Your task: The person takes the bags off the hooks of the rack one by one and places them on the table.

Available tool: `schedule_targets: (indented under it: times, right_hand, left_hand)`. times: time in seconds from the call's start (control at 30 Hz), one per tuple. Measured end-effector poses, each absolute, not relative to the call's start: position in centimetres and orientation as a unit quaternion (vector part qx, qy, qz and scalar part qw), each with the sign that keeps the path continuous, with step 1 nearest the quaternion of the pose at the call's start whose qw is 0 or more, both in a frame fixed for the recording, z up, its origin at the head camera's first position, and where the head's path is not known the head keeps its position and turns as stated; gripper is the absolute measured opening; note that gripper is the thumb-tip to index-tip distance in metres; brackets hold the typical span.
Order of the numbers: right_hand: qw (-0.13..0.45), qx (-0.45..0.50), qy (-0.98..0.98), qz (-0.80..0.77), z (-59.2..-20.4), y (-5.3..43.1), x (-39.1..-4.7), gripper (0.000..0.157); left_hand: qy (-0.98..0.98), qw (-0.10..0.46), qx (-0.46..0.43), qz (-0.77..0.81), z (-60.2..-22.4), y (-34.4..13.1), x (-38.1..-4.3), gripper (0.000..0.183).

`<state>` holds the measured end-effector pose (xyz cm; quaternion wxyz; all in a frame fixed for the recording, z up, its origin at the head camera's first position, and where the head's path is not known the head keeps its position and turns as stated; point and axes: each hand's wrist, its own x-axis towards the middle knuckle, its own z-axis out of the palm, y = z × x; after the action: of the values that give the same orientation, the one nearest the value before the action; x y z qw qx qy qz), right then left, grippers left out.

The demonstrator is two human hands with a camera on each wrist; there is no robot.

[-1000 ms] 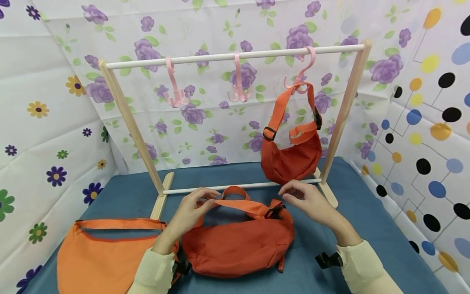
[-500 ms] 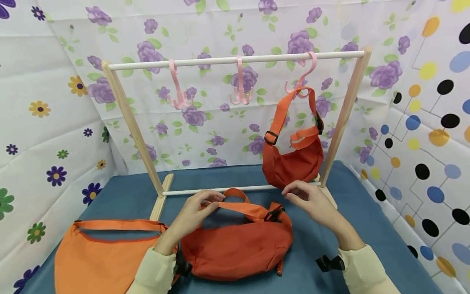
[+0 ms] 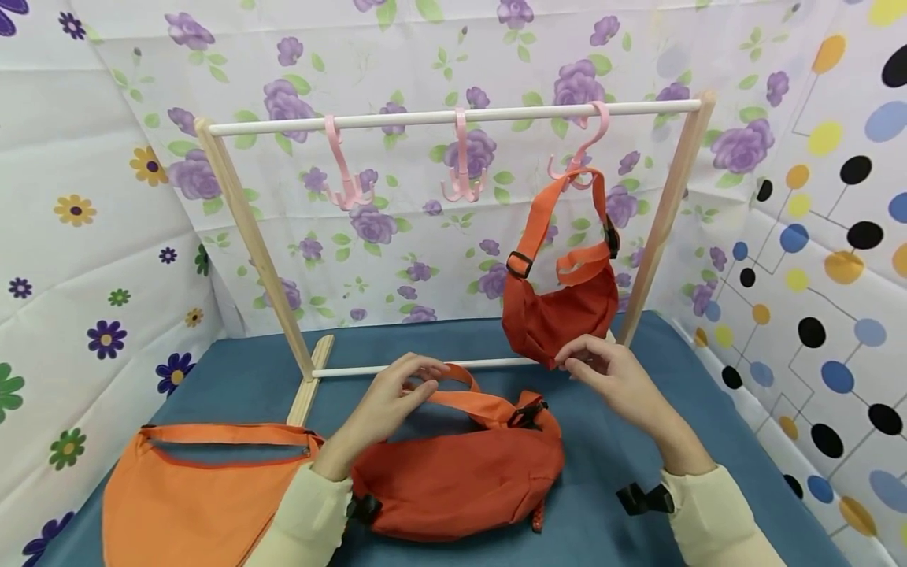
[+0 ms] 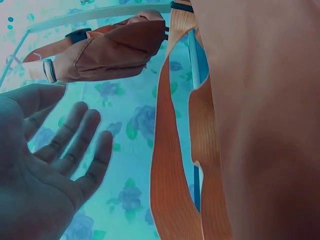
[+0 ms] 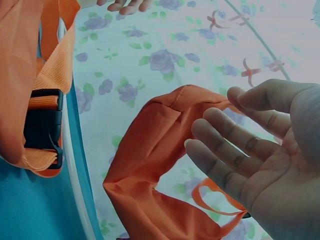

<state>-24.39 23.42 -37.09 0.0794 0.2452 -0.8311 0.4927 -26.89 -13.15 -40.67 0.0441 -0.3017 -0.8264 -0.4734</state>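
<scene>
L hand (image 3: 390,402): fingers loosely bent & apart, nothing in grip, just beside the orange webbing strap (image 3: 464,402) of the rust-red fabric bag (image 3: 457,484). That bag lies on the worktop (image 3: 595,512), in front of the rack. R hand (image 3: 616,382) likewise relaxed, holds nothing; it's in front of the low end of the smaller rust-red fabric bag (image 3: 563,315) on the right-hand pink plastic hook (image 3: 595,130). Can't tell if fingertips touch it.

For a good grip, I'd say: pinch strap near its mid, both plies flat, no twist; keep fingers off the black plastic buckle (image 3: 527,415), prob. the heavier spot. Soft body will likely sag, so lift slowly & level. R hand should stay clear of the hanging bag, or it may swing.

Worktop: blue cover. Flat orange fabric bag w/ zip (image 3: 198,504) sits at L, close by the L forearm. Pale wooden rack w/ white rail (image 3: 404,119) stands at the back; two more pink hooks, L (image 3: 347,185) & mid (image 3: 462,173), carry no bags. Room: white backdrop w/ purple roses (image 3: 418,47), dotted sheet on R (image 3: 779,378), flowered sheet on L (image 3: 78,283).
</scene>
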Motion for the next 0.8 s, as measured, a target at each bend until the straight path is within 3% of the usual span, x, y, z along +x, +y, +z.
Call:
schedule_targets:
  times: [0.8]
  right_hand:
    - [0.172, 0.259, -0.801, 0.511, -34.9, 23.8, -24.4, 0.016]
  left_hand:
    - [-0.79, 0.091, -0.34, -0.502, -38.4, -9.6, -26.9, 0.026]
